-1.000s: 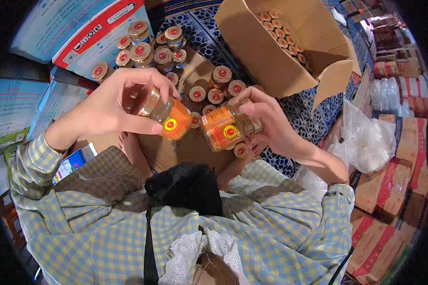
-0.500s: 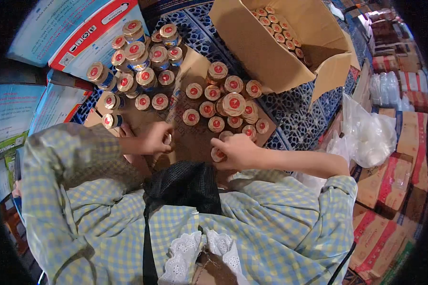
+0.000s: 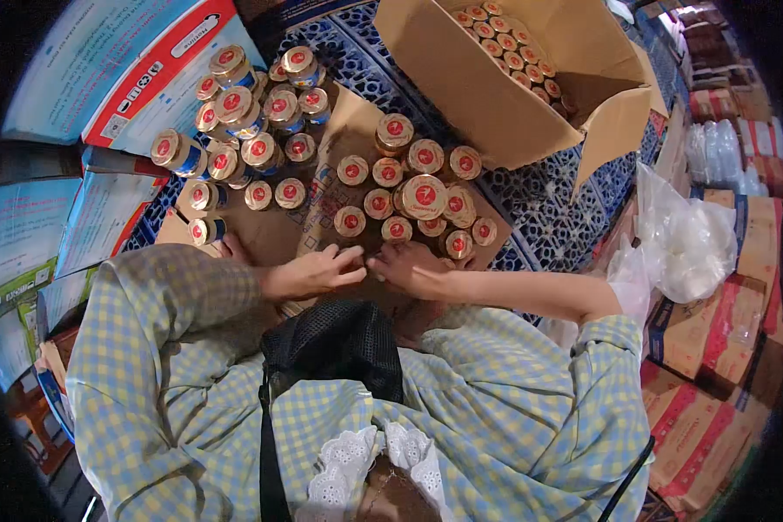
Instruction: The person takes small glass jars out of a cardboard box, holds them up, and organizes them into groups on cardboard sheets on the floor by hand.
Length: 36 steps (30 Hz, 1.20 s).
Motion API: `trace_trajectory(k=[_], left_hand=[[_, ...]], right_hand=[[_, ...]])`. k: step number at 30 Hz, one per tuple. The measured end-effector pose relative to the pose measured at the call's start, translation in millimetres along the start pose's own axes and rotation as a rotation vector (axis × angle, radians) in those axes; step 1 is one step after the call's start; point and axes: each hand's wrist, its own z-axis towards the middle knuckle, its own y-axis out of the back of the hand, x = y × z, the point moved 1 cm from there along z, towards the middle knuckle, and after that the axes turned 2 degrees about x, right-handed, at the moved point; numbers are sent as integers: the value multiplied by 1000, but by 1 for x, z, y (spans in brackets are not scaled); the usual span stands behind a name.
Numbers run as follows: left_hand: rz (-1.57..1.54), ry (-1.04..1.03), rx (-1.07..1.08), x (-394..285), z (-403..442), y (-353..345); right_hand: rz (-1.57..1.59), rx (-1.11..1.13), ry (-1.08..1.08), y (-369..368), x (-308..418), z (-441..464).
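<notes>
My left hand (image 3: pixel 326 271) and my right hand (image 3: pixel 409 268) are close together over the cardboard sheet (image 3: pixel 309 233), fingertips nearly meeting. Both have their fingers curled, and anything in them is hidden. Just beyond my right hand stands a group of jars with gold lids and red emblems, among them a jar (image 3: pixel 397 229) and a jar (image 3: pixel 458 244) close to its knuckles. Some are stacked, such as the upper jar (image 3: pixel 424 197). Farther left is another group with blue labels, including a tilted jar (image 3: pixel 178 152) and a jar (image 3: pixel 207 230) near my left sleeve.
An open carton (image 3: pixel 487 104) with rows of similar jars stands at the back right on blue patterned plastic (image 3: pixel 539 204). Printed boxes (image 3: pixel 161 74) rise at the left. A clear plastic bag (image 3: pixel 687 244) and stacked cartons (image 3: pixel 713 339) are at the right.
My left hand has moved right and my right hand slightly left, so they now nearly meet. The jar under my right fingers no longer shows.
</notes>
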Motion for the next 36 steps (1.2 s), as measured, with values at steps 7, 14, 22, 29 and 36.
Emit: trace_trajectory(k=[7,14,22,29,36], left_hand=[[37,-391,-47,30,-7,-8],[47,-215,-38,16,-9,-8],[-80,-105,-126,9,16,32],[-241,210,-425,11,59,63],[-308,390,-542,12,88,52]], right_hand=[[30,-140,46,-4,-5,-6],[33,-630,350,70,5,-15],[-121,-528,-183,130,-21,-1],[101,-499,-301,135,-31,-22],[132,-674,-234,113,-23,-56]])
